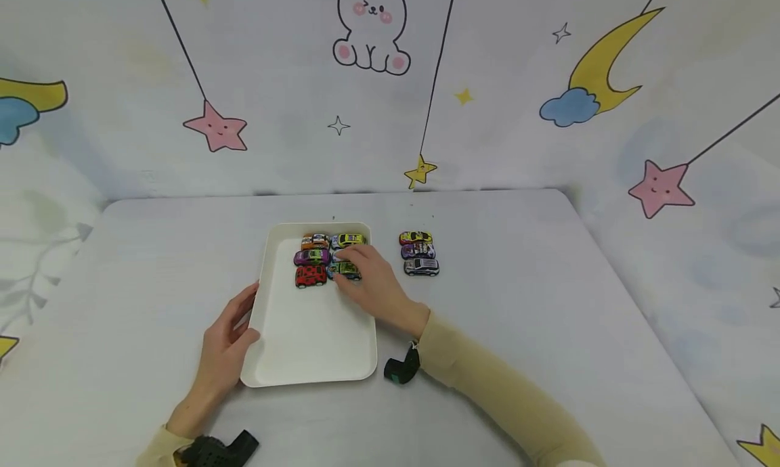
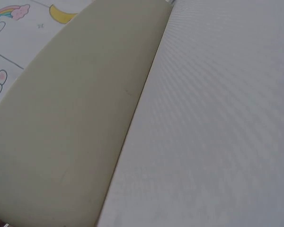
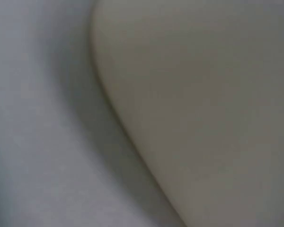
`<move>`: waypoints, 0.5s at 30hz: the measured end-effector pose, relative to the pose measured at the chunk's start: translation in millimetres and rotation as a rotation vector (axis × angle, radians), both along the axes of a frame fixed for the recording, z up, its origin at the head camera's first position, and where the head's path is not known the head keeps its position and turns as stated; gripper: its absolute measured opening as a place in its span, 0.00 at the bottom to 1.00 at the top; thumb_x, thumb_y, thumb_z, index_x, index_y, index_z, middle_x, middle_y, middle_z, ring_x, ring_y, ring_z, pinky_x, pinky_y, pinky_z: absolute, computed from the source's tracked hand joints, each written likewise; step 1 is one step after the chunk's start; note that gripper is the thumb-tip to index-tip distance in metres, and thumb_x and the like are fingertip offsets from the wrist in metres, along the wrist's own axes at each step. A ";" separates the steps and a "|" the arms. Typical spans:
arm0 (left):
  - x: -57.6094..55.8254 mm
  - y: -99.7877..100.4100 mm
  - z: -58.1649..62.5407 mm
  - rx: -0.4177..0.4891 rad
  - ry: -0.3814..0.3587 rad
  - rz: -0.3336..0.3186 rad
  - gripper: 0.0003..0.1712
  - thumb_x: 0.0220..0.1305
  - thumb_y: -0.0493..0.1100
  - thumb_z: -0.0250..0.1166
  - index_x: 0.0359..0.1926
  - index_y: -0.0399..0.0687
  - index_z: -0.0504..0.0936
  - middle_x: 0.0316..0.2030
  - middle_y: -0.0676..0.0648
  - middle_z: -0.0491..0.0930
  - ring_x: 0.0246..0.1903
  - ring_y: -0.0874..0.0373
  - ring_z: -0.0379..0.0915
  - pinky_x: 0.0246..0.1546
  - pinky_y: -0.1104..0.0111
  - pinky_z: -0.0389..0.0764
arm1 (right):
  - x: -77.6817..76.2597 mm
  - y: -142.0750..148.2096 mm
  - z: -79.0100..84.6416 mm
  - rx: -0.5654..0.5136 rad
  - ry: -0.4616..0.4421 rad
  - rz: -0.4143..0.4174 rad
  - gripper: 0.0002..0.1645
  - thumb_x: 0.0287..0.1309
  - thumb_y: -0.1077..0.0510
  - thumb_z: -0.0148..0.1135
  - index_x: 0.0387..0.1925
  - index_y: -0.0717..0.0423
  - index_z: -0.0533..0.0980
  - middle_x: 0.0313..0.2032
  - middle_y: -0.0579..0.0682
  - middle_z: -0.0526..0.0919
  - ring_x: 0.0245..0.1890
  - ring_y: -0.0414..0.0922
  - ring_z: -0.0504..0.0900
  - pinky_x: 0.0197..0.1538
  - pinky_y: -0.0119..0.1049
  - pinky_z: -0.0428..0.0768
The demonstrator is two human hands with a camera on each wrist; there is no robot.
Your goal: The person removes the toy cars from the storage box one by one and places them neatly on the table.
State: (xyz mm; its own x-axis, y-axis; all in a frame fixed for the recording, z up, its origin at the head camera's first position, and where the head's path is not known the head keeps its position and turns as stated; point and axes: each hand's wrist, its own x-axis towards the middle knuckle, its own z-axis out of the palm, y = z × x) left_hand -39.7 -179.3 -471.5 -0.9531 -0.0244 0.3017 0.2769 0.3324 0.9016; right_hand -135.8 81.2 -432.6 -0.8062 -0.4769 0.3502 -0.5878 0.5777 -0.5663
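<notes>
A white tray (image 1: 311,338) lies on the table, with small toy cars grouped in its upper part. My left hand (image 1: 222,352) holds the tray's left edge, thumb at the rim and fingers along the outer side. Reaching over the tray's right edge, my right hand (image 1: 378,287) has thumb and fingers around a green toy car (image 1: 349,271); the hand partly hides it and a pale car above. Left of these are a red car (image 1: 311,276), a purple car (image 1: 311,257) and an orange car (image 1: 315,241). A yellow car (image 1: 349,240) sits at the top right.
Right of the tray, a yellow car (image 1: 416,237), a purple car (image 1: 418,250) and a silver-grey car (image 1: 421,267) stand in a column on the white table (image 1: 518,304). The tray's pale side wall (image 2: 80,109) fills much of the left wrist view.
</notes>
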 end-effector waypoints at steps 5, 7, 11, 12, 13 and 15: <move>-0.2 1.4 -1.0 0.006 -0.002 -0.002 0.42 0.53 0.18 0.49 0.71 0.40 0.67 0.66 0.30 0.69 0.61 0.76 0.68 0.53 0.86 0.72 | -7.7 -4.3 -0.6 0.070 -0.001 -0.039 0.21 0.63 0.54 0.65 0.55 0.59 0.78 0.53 0.53 0.80 0.56 0.49 0.76 0.60 0.43 0.77; -0.4 1.9 -1.4 0.011 -0.005 -0.007 0.42 0.54 0.18 0.49 0.72 0.40 0.67 0.66 0.30 0.69 0.61 0.76 0.68 0.53 0.85 0.72 | -9.2 -4.7 -1.9 0.105 0.026 -0.044 0.20 0.63 0.55 0.66 0.54 0.58 0.79 0.52 0.53 0.80 0.55 0.49 0.76 0.60 0.42 0.77; -0.7 1.9 -1.6 0.006 -0.007 -0.007 0.43 0.53 0.18 0.49 0.72 0.41 0.67 0.67 0.30 0.69 0.62 0.75 0.68 0.54 0.85 0.72 | -9.5 -5.0 -4.4 0.153 0.075 -0.030 0.19 0.61 0.58 0.67 0.53 0.59 0.79 0.49 0.53 0.80 0.53 0.49 0.77 0.59 0.42 0.77; -0.8 1.6 -1.5 0.001 -0.008 -0.004 0.43 0.53 0.18 0.49 0.72 0.41 0.67 0.67 0.31 0.69 0.62 0.75 0.67 0.54 0.85 0.71 | -9.5 -5.3 -5.1 0.162 0.086 -0.026 0.19 0.61 0.59 0.67 0.53 0.59 0.79 0.49 0.53 0.79 0.53 0.49 0.77 0.59 0.42 0.77; -0.8 1.3 -1.4 -0.005 -0.007 -0.001 0.43 0.53 0.18 0.50 0.72 0.42 0.67 0.67 0.31 0.69 0.62 0.76 0.67 0.54 0.86 0.71 | -9.6 -5.7 -6.0 0.171 0.095 -0.021 0.19 0.61 0.59 0.67 0.53 0.59 0.79 0.49 0.52 0.79 0.54 0.49 0.77 0.60 0.41 0.77; -0.8 0.4 -1.4 -0.014 -0.006 0.005 0.43 0.53 0.18 0.50 0.72 0.42 0.67 0.67 0.32 0.69 0.62 0.77 0.67 0.54 0.86 0.71 | -9.4 -6.7 -7.0 0.176 0.101 -0.017 0.19 0.60 0.61 0.67 0.53 0.59 0.79 0.49 0.52 0.79 0.55 0.49 0.76 0.62 0.41 0.76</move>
